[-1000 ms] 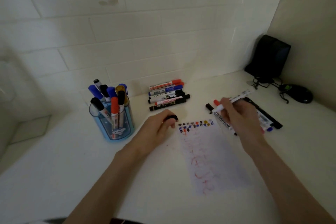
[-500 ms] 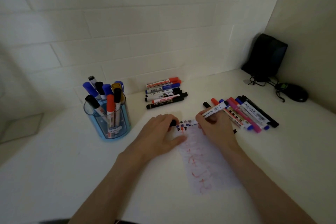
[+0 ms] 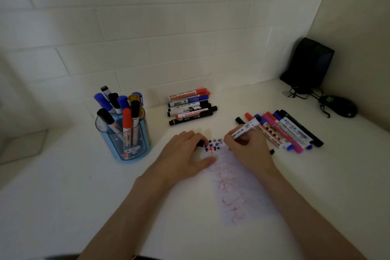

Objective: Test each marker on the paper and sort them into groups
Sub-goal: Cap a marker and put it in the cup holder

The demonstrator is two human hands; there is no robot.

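Observation:
A sheet of paper (image 3: pixel 238 192) lies on the white counter, with small coloured test marks along its top edge and faint red scribbles lower down. My right hand (image 3: pixel 249 150) grips a white-barrelled marker (image 3: pixel 245 127), tip down at the top of the paper. My left hand (image 3: pixel 185 154) rests on the paper's left edge and holds a black cap (image 3: pixel 200 143) in its curled fingers. One group of markers (image 3: pixel 191 106) lies near the wall. A second group of markers (image 3: pixel 289 131) lies right of my right hand.
A blue transparent cup (image 3: pixel 124 135) with several upright markers stands at the left. A black box (image 3: pixel 308 63) and a black mouse (image 3: pixel 341 106) with cables sit in the back right corner. Tiled walls close the back and right.
My right hand came down from above the right group and brought the marker's tip to the paper's top edge. My left hand slid onto the paper's left edge.

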